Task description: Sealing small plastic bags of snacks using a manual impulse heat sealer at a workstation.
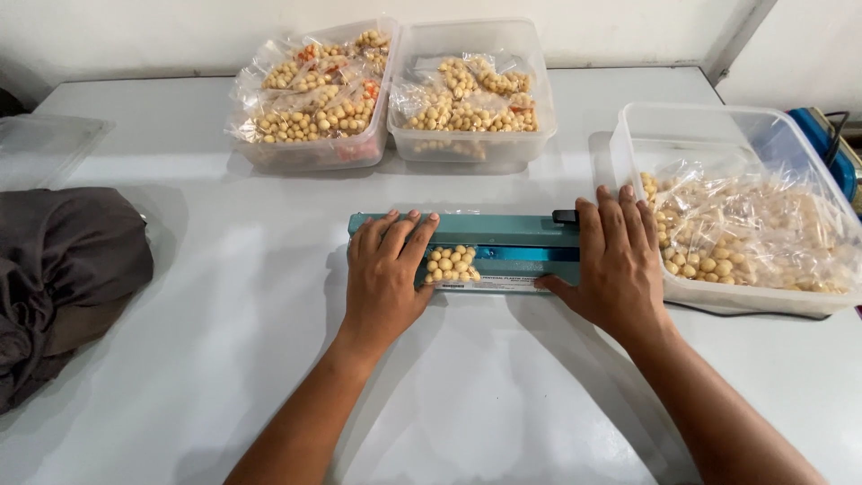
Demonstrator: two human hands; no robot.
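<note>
Evidently both hands lie flat, fingers together: left hand (384,274) on the small bag of pale round nuts (452,264), soft, light, slippery film best gripped by its edge, right hand (618,260) pressing the rigid teal sealer bar (503,235).

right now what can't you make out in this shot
Head view only:
- The small clear bag of pale round nuts: its left part lies under the left hand.
- The long teal bar-shaped heat sealer: both ends are covered by the left hand and the right hand.
- The blue object at far right: cut off by the frame edge and hidden behind the clear plastic tub.
- The dark grey crumpled cloth: cut off by the left edge.
</note>
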